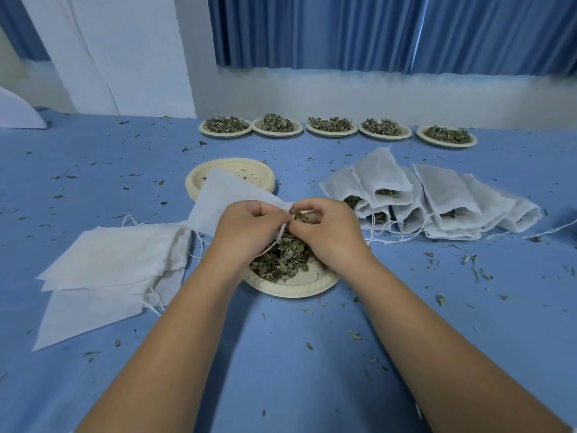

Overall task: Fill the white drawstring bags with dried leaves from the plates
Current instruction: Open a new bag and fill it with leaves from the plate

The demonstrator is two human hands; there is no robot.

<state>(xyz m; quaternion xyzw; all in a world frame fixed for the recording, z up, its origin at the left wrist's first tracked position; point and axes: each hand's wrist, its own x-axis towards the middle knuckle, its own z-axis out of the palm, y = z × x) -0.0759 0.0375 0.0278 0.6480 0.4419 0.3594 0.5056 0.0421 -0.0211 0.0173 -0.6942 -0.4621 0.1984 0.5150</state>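
light: even, soft, bluish | shadows: faint | focus: sharp centre | edges: wide-angle bowing

Pleated blue curtains (390, 29) hang along the back above a pale white wall (312, 95). A blue cloth (281, 354) covers the table under soft, even light.

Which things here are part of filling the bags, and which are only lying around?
In use: left hand, right hand, open bag, near plate of leaves, empty bags, filled bags, five full plates.
Idle: emptied plates, spilled crumbs, curtain.
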